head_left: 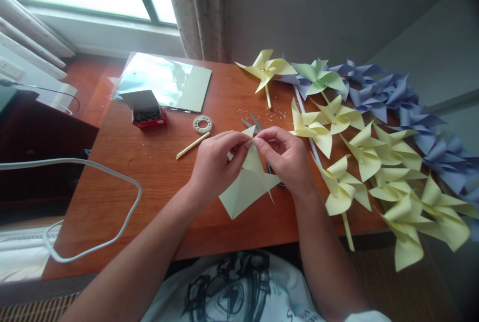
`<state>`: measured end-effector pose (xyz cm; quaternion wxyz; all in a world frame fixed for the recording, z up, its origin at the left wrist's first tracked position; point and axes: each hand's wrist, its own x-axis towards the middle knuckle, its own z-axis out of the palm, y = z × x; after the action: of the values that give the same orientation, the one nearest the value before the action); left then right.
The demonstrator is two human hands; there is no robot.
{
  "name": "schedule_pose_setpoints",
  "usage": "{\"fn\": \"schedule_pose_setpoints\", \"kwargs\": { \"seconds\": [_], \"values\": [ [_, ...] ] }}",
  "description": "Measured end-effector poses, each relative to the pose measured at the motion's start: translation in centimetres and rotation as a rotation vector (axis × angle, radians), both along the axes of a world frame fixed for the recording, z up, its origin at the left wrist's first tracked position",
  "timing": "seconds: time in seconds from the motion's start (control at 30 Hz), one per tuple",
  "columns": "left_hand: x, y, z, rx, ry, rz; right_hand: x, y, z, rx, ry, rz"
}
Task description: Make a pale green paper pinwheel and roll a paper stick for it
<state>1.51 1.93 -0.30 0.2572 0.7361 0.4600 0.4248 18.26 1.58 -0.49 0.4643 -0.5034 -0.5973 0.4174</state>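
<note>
My left hand point(216, 164) and my right hand point(286, 158) both pinch the top of a pale yellow cut paper square point(249, 184), held above the wooden table point(149, 177). Its corners are folded up toward the point between my fingertips. Grey scissors point(254, 125) lie on the table just behind my hands. A pale yellow stick point(192, 146) lies to the left of my left hand.
Several finished yellow, green and purple paper pinwheels point(374, 147) cover the table's right side. A small red box of pins point(146, 111), a tape roll point(202, 124) and a glossy sheet point(166, 81) lie at the back left. A white cable point(112, 174) loops at left.
</note>
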Motion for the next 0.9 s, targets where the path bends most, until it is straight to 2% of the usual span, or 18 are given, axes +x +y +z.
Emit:
{"fn": "schedule_pose_setpoints", "kwargs": {
  "seconds": [0.4, 0.9],
  "values": [
    [0.20, 0.00, -0.38, -0.186, -0.256, -0.053, -0.02, 0.08, 0.11, -0.037, 0.015, 0.008],
    [0.16, -0.02, -0.13, -0.229, -0.278, -0.059, -0.12, -0.03, 0.17, -0.027, 0.039, 0.034]
  ]
}}
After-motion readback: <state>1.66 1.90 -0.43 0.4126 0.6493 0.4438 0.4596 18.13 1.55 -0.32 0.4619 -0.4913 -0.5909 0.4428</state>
